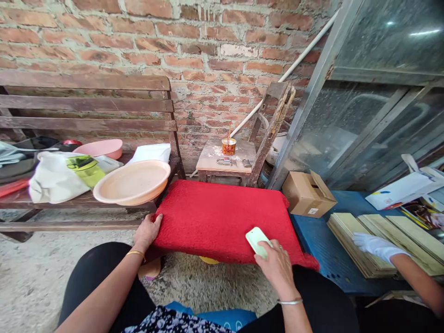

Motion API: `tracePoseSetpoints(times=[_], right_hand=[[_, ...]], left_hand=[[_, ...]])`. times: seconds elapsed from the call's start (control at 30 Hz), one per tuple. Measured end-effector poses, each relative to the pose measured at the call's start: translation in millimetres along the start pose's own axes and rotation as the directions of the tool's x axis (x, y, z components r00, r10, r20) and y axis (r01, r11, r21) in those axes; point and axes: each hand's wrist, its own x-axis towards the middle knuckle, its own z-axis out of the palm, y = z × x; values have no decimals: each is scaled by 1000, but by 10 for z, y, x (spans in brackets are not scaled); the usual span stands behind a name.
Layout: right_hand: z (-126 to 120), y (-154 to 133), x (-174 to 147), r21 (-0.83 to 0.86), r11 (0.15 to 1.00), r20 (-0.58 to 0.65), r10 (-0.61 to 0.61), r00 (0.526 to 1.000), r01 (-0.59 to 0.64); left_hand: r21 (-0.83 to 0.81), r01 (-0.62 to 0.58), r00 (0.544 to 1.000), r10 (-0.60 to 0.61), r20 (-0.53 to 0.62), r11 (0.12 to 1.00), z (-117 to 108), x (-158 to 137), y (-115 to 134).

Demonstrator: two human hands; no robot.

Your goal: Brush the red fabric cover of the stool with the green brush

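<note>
A red, fuzzy-edged cloth (222, 208) covers a low table between my knees. At its near left corner, my left hand (148, 231) grips the cloth over the edge, thumb on top and the other fingers partly hidden. My right hand (275, 263) is closed around a pale green flat block (257, 238) with rounded corners, phone-sized, with a small dark dot near one end. It lies on or just above the cloth near the front right; its underside is hidden. A bit of something yellow (209, 260) shows beneath the table's front edge.
Left stands a wooden bench (86, 124) with a peach basin (132, 181), bags and a pink basin. A chair (211, 157) holding an incense cup (228, 147) and padlocks stands behind. Right, a co-worker's gloved hand (376, 245) touches stacked boards (360, 240) beside a cardboard box (307, 194).
</note>
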Motion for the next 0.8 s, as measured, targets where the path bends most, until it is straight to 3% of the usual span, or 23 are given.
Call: tracePoseSetpoints(times=[0.1, 0.23, 0.3, 0.43, 0.53, 0.63, 0.73, 0.8], right_hand=[[-127, 523, -107, -80, 976, 8, 206, 978, -205], [-205, 961, -244, -184, 874, -103, 437, 893, -449], [-165, 902, -242, -159, 890, -142, 409, 902, -428], [-23, 442, -110, 7, 986, -121, 167, 978, -168], [16, 245, -36, 23, 998, -55, 63, 996, -62], [-8, 443, -64, -59, 987, -16, 147, 989, -147], [-11, 854, -138, -126, 930, -113, 332, 936, -345], [26, 1037, -161, -73, 905, -191, 399, 897, -419]], left_hand=[[9, 0, 1000, 0, 9, 1000, -4, 1, 6], [7, 10, 1000, -10, 11, 1000, -19, -13, 27], [7, 12, 1000, -13, 9, 1000, -22, -16, 31], [7, 11, 1000, -11, -2, 1000, -22, -26, 33], [5, 11, 1000, -11, -11, 1000, -28, -42, 37], [-2, 6, 1000, -6, -4, 1000, -36, -57, 42], [1, 6, 1000, -6, 4, 1000, -38, -59, 40], [3, 6, 1000, -6, 4, 1000, -35, -56, 36]])
